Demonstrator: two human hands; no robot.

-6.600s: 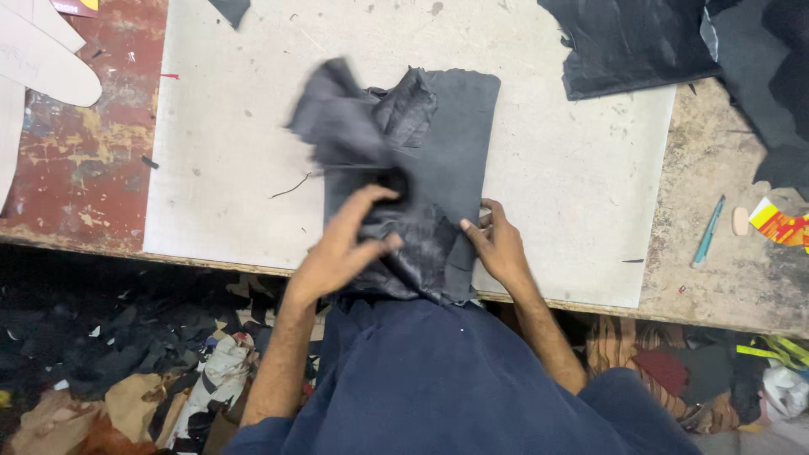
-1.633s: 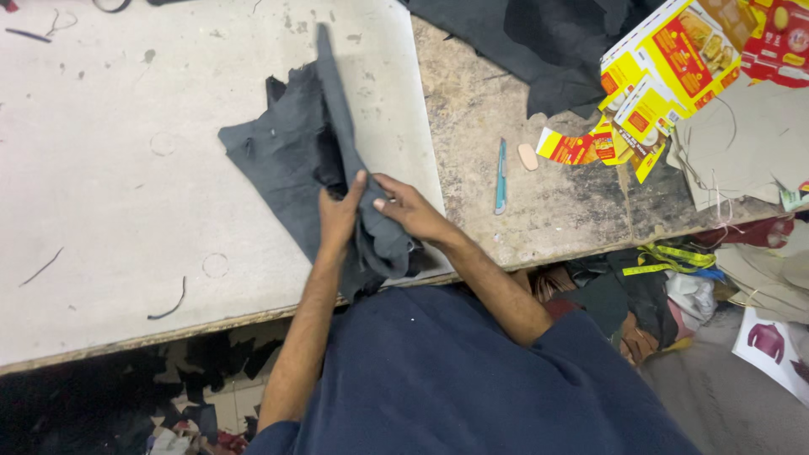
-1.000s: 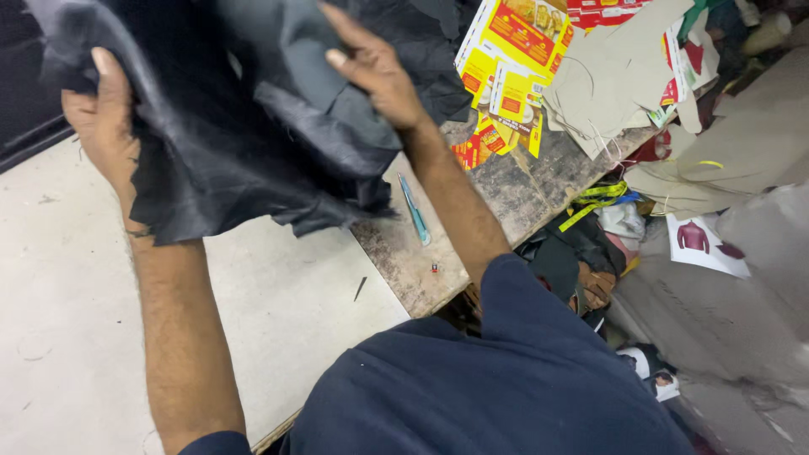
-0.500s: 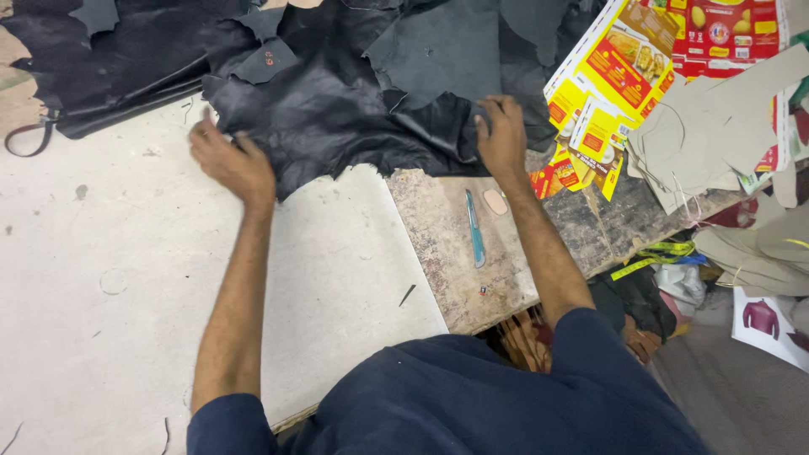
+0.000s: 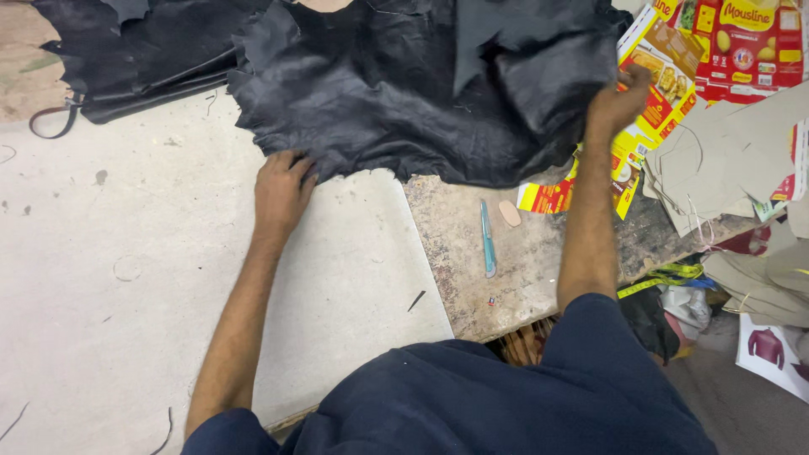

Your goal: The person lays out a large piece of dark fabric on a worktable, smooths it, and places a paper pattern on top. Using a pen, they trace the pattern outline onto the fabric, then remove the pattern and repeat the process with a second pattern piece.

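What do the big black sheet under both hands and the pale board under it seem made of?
Big black sheet: probably leather, with ragged hide-like edges, fine creases and a dull sheen. Pale board: smooth, matt, scuffed and scored; plastic or coated board, I cannot tell which.

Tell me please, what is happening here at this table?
A person in a dark blue shirt is spreading a large black leather hide over a pale cutting board on a worn table. The left hand presses on the hide's near edge, and the right hand grips its right edge, next to flattened yellow and red cardboard boxes. A slim blue-green tool and a small tan oval piece lie on the table, apart from both hands.
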